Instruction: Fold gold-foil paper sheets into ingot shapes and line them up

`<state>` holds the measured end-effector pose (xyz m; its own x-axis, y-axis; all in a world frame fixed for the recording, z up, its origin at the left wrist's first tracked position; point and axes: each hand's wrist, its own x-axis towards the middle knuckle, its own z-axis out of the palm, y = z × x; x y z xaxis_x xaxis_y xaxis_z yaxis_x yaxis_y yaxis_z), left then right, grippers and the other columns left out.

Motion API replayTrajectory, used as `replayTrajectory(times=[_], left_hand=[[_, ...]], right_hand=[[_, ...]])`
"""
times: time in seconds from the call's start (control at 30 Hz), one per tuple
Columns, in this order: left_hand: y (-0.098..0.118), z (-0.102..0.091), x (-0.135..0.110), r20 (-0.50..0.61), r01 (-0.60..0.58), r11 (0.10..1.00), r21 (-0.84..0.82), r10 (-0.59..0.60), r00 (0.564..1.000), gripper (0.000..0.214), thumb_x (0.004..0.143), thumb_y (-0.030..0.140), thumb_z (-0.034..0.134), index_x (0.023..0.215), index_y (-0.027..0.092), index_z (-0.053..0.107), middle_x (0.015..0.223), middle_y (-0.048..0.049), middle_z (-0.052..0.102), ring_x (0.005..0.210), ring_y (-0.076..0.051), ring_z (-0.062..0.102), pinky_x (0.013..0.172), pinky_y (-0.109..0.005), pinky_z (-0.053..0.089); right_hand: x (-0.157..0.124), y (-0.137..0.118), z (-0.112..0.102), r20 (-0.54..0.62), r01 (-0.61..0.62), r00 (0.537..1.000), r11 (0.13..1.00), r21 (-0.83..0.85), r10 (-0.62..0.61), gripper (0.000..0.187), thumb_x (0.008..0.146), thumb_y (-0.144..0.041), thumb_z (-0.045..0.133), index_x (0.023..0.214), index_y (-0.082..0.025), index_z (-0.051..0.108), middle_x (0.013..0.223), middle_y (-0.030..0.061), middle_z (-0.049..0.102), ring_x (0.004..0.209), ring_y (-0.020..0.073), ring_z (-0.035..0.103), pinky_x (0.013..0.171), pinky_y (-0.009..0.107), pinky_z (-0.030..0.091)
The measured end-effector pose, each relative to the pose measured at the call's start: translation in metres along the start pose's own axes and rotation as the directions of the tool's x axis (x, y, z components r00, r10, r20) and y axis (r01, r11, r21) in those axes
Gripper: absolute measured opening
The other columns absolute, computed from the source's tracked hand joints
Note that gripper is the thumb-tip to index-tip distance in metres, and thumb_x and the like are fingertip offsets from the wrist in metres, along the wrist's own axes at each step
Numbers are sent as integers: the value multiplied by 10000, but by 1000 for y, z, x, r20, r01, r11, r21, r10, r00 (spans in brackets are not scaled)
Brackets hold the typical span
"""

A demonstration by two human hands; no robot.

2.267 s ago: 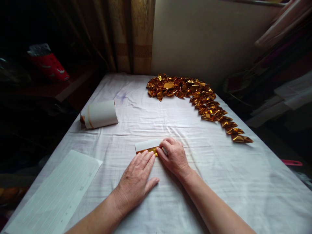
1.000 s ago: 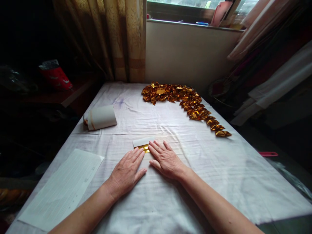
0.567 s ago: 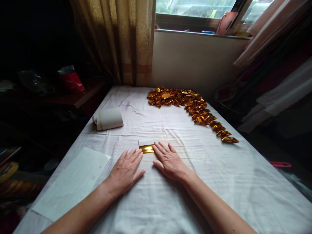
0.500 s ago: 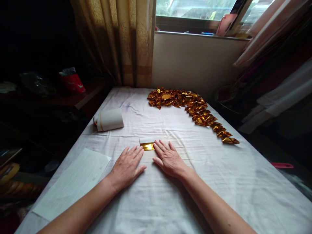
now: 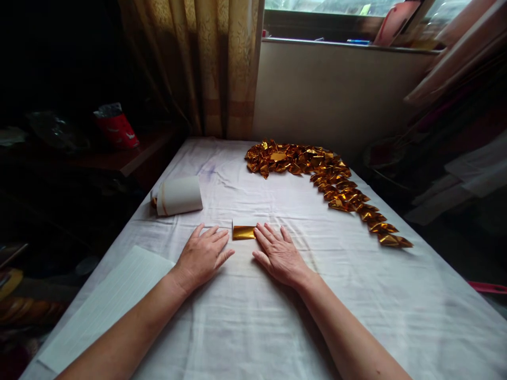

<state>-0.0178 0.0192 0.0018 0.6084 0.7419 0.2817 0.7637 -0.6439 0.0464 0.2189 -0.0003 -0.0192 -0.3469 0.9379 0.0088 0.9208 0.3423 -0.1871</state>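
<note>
A small strip of gold foil paper (image 5: pixel 244 233) lies flat on the white cloth in front of me, with a thin pale edge standing up at its left end. My right hand (image 5: pixel 280 254) is palm down with fingers stretched, its fingertips on the strip's right end. Just left of the strip, apart from it by a narrow gap, my left hand (image 5: pixel 203 256) rests flat with its fingers spread and nothing in them. Folded gold foil pieces (image 5: pixel 295 158) form a heap at the far side, trailing off in a chain toward the right.
A white roll with a band round it (image 5: pixel 179 196) lies at the left. Nearer me, a lined paper sheet (image 5: pixel 106 301) sits partly under my left forearm. The white cloth (image 5: pixel 245 327) covers the table. A red container (image 5: pixel 118 129) stands on a dark side shelf.
My left hand has slid left off the gold strip, while my right fingertips stay on it. The strip's white back flap no longer shows as a broad band. The view has shifted slightly.
</note>
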Motion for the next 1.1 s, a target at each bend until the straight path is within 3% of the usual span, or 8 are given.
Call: replayTrajectory(times=[0.1, 0.2, 0.33, 0.53, 0.63, 0.7, 0.8, 1.1], left_hand=[[8, 4, 10, -22, -25, 999, -30, 24, 999, 450, 996, 461, 391, 1309, 199, 580, 1388, -71, 596, 1323, -264, 491, 1126, -475, 288], [15, 16, 17, 39, -70, 996, -53, 72, 997, 540, 987, 528, 370, 1392, 198, 509, 1458, -68, 528, 1379, -270, 429, 1166, -484, 225], [11, 28, 13, 104, -43, 997, -59, 49, 993, 551, 980, 555, 363, 1435, 261, 464, 1500, -53, 477, 1403, -266, 397, 1186, -501, 172], [5, 27, 7, 174, -54, 997, -49, 62, 983, 587, 965, 563, 395, 1478, 277, 400, 1541, -67, 417, 1441, -279, 329, 1197, -537, 84], [6, 27, 8, 174, -43, 997, -57, 52, 983, 592, 967, 581, 368, 1473, 278, 411, 1538, -63, 423, 1442, -278, 327, 1200, -538, 77], [7, 27, 9, 164, -45, 997, -63, 55, 985, 606, 968, 593, 349, 1479, 271, 402, 1535, -67, 428, 1441, -279, 329, 1200, -541, 91], [7, 27, 9, 148, -54, 996, -73, 64, 987, 613, 973, 589, 337, 1489, 261, 384, 1535, -74, 426, 1439, -284, 330, 1197, -552, 108], [2, 25, 9, 129, -39, 988, -150, 59, 990, 576, 970, 529, 410, 1463, 232, 425, 1499, -81, 475, 1421, -292, 366, 1190, -565, 131]], right_hand=[[0, 1, 1, -24, 8, 1000, 1000, -8, -8, 580, 1001, -489, 374, 1505, -202, 362, 1582, 82, 289, 1477, 252, 248, 1199, 541, 157], [0, 2, 2, -41, 31, 999, 999, -25, -32, 582, 998, -490, 383, 1506, -207, 361, 1581, 82, 295, 1475, 247, 256, 1201, 529, 165], [-2, 6, 4, -60, 8, 998, 997, -78, -13, 575, 984, -476, 423, 1494, -211, 390, 1596, 105, 244, 1472, 272, 261, 1183, 541, 200], [-8, 14, 6, -147, -56, 989, 990, -130, 37, 598, 975, -440, 444, 1489, -141, 389, 1574, 129, 296, 1471, 284, 257, 1188, 546, 170], [-7, 5, 6, -175, 13, 984, 993, -116, -33, 611, 981, -429, 438, 1512, -142, 340, 1587, 111, 270, 1484, 269, 220, 1208, 534, 104], [-5, -4, 5, -141, 82, 986, 993, -86, -93, 599, 988, -419, 430, 1522, -171, 322, 1595, 86, 257, 1488, 255, 211, 1215, 523, 83], [-3, -14, 3, -59, 91, 994, 996, -19, -91, 586, 1000, -438, 398, 1527, -198, 313, 1590, 72, 273, 1479, 240, 242, 1218, 517, 93], [-17, 1, 2, -8, -105, 994, 994, -28, 104, 603, 998, -480, 364, 1519, -178, 335, 1593, 96, 251, 1484, 261, 227, 1199, 552, 130]])
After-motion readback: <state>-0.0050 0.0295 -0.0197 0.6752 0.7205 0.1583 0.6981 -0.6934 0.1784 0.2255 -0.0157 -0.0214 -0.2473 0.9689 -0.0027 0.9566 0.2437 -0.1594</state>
